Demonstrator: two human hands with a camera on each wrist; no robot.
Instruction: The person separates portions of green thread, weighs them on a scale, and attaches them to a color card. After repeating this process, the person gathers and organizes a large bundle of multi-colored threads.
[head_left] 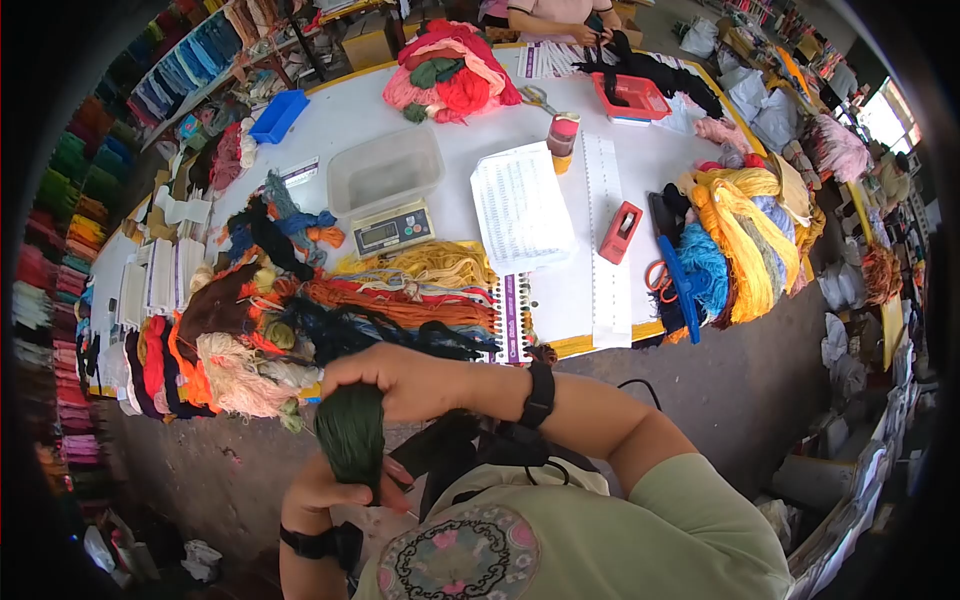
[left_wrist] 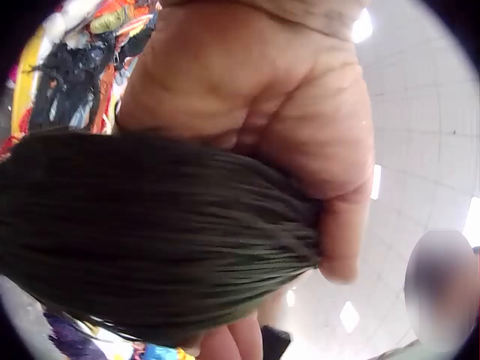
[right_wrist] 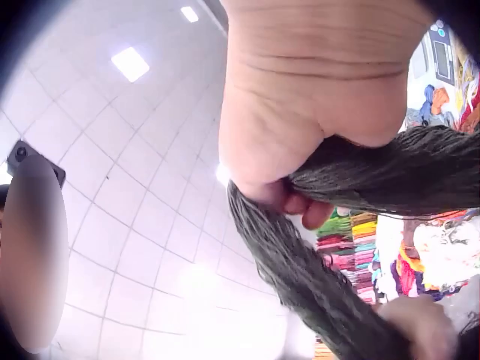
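A dark green skein of thread (head_left: 350, 435) hangs between my two hands over the floor, in front of the table. My right hand (head_left: 410, 383) grips its upper end; in the right wrist view, two thick strands of the skein (right_wrist: 420, 172) run out from the curled fingers. Lower down, my left hand (head_left: 322, 487) holds the other end with thumb and fingers around it. The left wrist view has the bundle (left_wrist: 150, 232) stretched smooth across the left palm (left_wrist: 255, 82), the thumb at its narrowed end. The skein hides parts of the fingers.
On the white table (head_left: 300, 215) lie piles of coloured thread (head_left: 400, 310), a digital scale (head_left: 392, 232) with a clear tub (head_left: 385, 165), papers (head_left: 520, 205), a red tape dispenser (head_left: 620, 232) and orange-handled scissors (head_left: 660, 280). Another person (head_left: 565, 20) sits across the table.
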